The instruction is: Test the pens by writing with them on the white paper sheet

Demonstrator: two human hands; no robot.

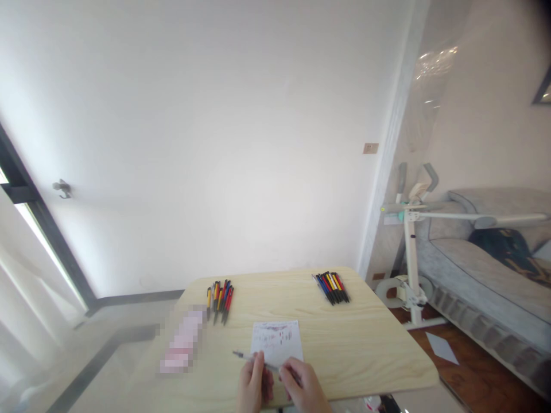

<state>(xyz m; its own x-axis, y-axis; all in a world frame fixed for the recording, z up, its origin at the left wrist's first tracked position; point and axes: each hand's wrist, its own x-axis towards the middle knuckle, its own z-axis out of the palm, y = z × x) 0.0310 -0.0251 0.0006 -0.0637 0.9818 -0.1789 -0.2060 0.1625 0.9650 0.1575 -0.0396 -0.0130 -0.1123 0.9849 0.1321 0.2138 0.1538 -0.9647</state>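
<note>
Both my hands are at the near edge of a light wooden table (365,344). My left hand (253,385) is closed on a thin clear pen (246,357) whose tip points left. My right hand (303,383) is closed close beside it, over the pen's other end and the lower edge of a small white paper (275,339) marked with coloured scribbles. A bundle of coloured pens (219,298) lies at the far left of the table. Another bundle of pens (331,287) lies at the far right.
A blurred pinkish object (183,344) lies on the table's left side. To the right stand a white exercise machine (411,269) and a grey sofa (486,269) on a dark wood floor. A white wall is behind the table, a window frame at left.
</note>
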